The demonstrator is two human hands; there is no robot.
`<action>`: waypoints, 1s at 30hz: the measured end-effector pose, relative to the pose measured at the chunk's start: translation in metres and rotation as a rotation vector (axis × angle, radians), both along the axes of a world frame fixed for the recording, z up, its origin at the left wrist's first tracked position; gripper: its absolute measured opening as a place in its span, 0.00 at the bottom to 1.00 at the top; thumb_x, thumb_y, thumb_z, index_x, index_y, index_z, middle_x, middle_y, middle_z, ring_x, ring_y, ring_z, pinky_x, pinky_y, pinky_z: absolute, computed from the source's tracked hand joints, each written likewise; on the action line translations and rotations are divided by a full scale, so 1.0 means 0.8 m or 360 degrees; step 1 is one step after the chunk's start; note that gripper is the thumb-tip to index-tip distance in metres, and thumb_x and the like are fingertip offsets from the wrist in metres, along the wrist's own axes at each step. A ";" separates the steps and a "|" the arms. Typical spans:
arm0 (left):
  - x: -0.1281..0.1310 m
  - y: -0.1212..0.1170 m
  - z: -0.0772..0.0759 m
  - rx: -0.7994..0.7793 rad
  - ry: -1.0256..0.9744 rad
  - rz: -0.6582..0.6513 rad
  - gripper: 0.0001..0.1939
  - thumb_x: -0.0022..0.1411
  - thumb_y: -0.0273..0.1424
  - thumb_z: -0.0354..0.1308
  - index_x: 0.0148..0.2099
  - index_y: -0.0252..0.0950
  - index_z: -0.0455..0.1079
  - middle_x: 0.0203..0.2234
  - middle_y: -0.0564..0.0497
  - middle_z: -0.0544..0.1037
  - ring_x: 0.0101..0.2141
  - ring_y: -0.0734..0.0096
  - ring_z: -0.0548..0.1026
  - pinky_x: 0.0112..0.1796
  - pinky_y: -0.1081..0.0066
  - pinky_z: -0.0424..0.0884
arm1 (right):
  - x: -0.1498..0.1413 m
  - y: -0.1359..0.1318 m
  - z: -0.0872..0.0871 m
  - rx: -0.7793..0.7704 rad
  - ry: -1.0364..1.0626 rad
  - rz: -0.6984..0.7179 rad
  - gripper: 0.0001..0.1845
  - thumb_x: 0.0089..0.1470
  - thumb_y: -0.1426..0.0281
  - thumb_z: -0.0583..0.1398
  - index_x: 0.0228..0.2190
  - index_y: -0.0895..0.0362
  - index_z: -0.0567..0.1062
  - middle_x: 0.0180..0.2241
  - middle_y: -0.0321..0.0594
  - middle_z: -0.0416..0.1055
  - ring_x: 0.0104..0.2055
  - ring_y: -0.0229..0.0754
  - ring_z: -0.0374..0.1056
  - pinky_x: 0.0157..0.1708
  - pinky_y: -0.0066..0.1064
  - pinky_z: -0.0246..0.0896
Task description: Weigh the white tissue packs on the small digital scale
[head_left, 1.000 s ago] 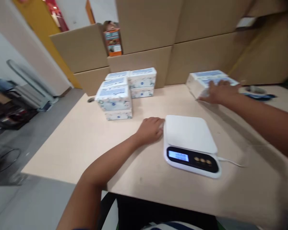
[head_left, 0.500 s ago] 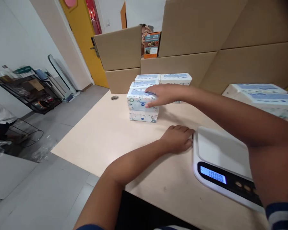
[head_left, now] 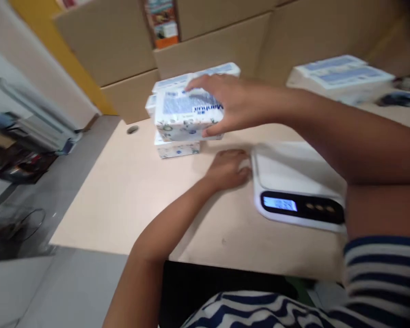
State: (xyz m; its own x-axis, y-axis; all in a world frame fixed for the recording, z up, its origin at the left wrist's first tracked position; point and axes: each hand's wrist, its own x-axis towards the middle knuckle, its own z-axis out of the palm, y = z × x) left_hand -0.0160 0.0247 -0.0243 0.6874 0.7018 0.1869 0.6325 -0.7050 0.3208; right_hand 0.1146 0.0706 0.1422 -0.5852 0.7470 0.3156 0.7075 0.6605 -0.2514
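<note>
A white tissue pack [head_left: 177,111] with blue panels and a leafy print is in my right hand [head_left: 232,98], fingers over its top and thumb on its front side. It is tilted and raised above another tissue pack [head_left: 179,149] on the table; more packs stand behind, partly hidden. My left hand [head_left: 228,168] rests low at the left edge of a white digital scale [head_left: 294,168], fingers curled against that edge. Nothing lies on the visible part of the scale's plate, and its lit display [head_left: 280,204] is too blurred to read.
Cardboard panels [head_left: 218,50] stand along the back of the table [head_left: 123,191], with an orange printed box [head_left: 163,23] in a gap. More tissue packs [head_left: 341,77] lie at the back right. A round cable hole [head_left: 132,130] is near the far left corner.
My right hand has closed on the top tissue pack and lifted it off the one below. The view has tilted down and turned right. My left hand stays at the scale's edge.
</note>
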 end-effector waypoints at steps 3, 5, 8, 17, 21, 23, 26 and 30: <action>0.002 0.014 -0.004 0.0072 -0.0076 -0.0001 0.21 0.75 0.32 0.61 0.66 0.33 0.82 0.68 0.38 0.84 0.70 0.45 0.80 0.73 0.45 0.73 | 0.105 -0.049 0.008 -0.0024 0.0146 -0.0060 0.62 0.45 0.28 0.72 0.76 0.29 0.67 0.77 0.28 0.68 0.77 0.69 0.67 0.75 0.52 0.68; 0.002 0.019 -0.004 0.0084 -0.0098 0.0002 0.20 0.75 0.32 0.60 0.64 0.34 0.82 0.65 0.38 0.86 0.66 0.44 0.83 0.70 0.43 0.76 | 0.169 -0.084 -0.002 -0.0088 0.0127 -0.0171 0.60 0.48 0.26 0.69 0.76 0.31 0.69 0.77 0.29 0.69 0.77 0.69 0.67 0.76 0.55 0.67; -0.005 0.018 -0.003 0.0087 -0.0150 -0.0086 0.23 0.75 0.33 0.60 0.68 0.35 0.79 0.64 0.38 0.86 0.64 0.44 0.84 0.67 0.41 0.78 | 0.237 -0.125 -0.038 -0.0158 0.0149 -0.0341 0.54 0.54 0.29 0.69 0.74 0.40 0.76 0.73 0.45 0.74 0.76 0.72 0.68 0.78 0.66 0.64; -0.018 0.014 0.001 0.0268 -0.0116 -0.0371 0.32 0.77 0.34 0.59 0.79 0.36 0.68 0.76 0.36 0.75 0.72 0.45 0.78 0.65 0.43 0.81 | 0.270 -0.160 -0.159 0.0107 0.0618 -0.0277 0.30 0.62 0.40 0.73 0.60 0.35 0.88 0.77 0.39 0.70 0.84 0.70 0.58 0.82 0.72 0.54; -0.016 0.015 0.004 0.0208 -0.0117 -0.0376 0.32 0.76 0.36 0.60 0.78 0.37 0.68 0.76 0.36 0.75 0.72 0.44 0.79 0.67 0.43 0.79 | 0.265 -0.155 -0.176 0.0158 0.0763 -0.0234 0.28 0.64 0.41 0.71 0.60 0.35 0.88 0.82 0.34 0.63 0.87 0.65 0.52 0.84 0.71 0.47; -0.016 0.015 0.005 0.0188 -0.0127 -0.0359 0.33 0.76 0.36 0.59 0.79 0.37 0.68 0.76 0.37 0.75 0.72 0.44 0.78 0.68 0.44 0.79 | 0.260 -0.151 -0.181 0.0173 0.0812 -0.0238 0.28 0.65 0.38 0.69 0.59 0.35 0.89 0.82 0.34 0.64 0.88 0.64 0.49 0.85 0.71 0.44; -0.018 0.020 0.003 0.0170 -0.0161 -0.0310 0.33 0.76 0.38 0.58 0.79 0.39 0.68 0.76 0.37 0.74 0.70 0.40 0.79 0.67 0.41 0.79 | 0.250 -0.149 -0.182 0.0137 0.0906 -0.0265 0.34 0.68 0.31 0.60 0.54 0.37 0.91 0.81 0.34 0.65 0.87 0.63 0.50 0.85 0.71 0.41; -0.015 0.027 0.002 0.0132 -0.0248 -0.0300 0.34 0.71 0.42 0.60 0.76 0.41 0.73 0.74 0.39 0.77 0.66 0.35 0.81 0.64 0.39 0.81 | 0.231 -0.154 -0.170 -0.0019 0.1060 -0.0399 0.42 0.65 0.24 0.52 0.46 0.36 0.93 0.79 0.32 0.69 0.87 0.60 0.52 0.86 0.68 0.43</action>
